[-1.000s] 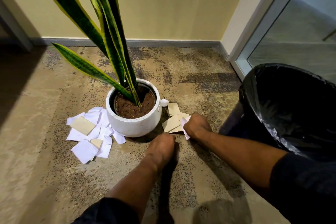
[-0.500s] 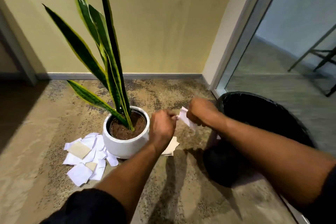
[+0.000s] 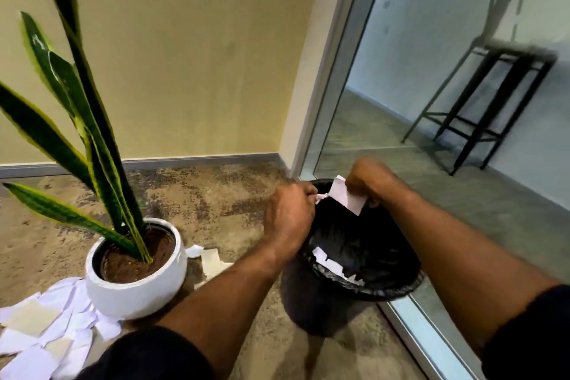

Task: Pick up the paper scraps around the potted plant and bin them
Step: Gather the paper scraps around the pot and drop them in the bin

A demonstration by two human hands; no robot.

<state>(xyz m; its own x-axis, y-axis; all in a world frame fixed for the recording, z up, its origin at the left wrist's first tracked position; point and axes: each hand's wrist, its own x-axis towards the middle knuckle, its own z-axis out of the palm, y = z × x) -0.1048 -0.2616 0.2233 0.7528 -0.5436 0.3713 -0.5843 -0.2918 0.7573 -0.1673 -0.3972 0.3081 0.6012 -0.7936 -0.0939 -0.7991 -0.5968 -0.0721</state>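
Since the largest pile of white and beige torn paper scraps (image 3: 46, 327) lies on the speckled brown carpet floor (image 3: 216, 194) at the near left of the round white ceramic pot (image 3: 135, 290), the task is judged far from complete. A smaller group of beige scraps (image 3: 211, 259) lies just beside the pot on its right, between the pot and the round black bin with black plastic liner (image 3: 385, 290).

Risk: reaching for either group may brush the long green yellow-edged leaves (image 3: 92, 133) or tip the pot and spill soil.

Risk: light paper released high may drift and land outside the bin. Release low, over the opening. Several white scraps (image 3: 327, 262) already lie inside the liner.

Both forearms extend forward over the bin. The left hand (image 3: 290, 213) is knuckles-up with fingers curled. Its grip is narrow and appears to pinch the left corner of a white rectangular paper scrap (image 3: 347, 197). The right hand (image 3: 370, 182), beyond it, closes its grip on the opposite upper edge. The scrap hangs tilted above the far side of the bin opening. Opposed pulls from both grips could tear it.
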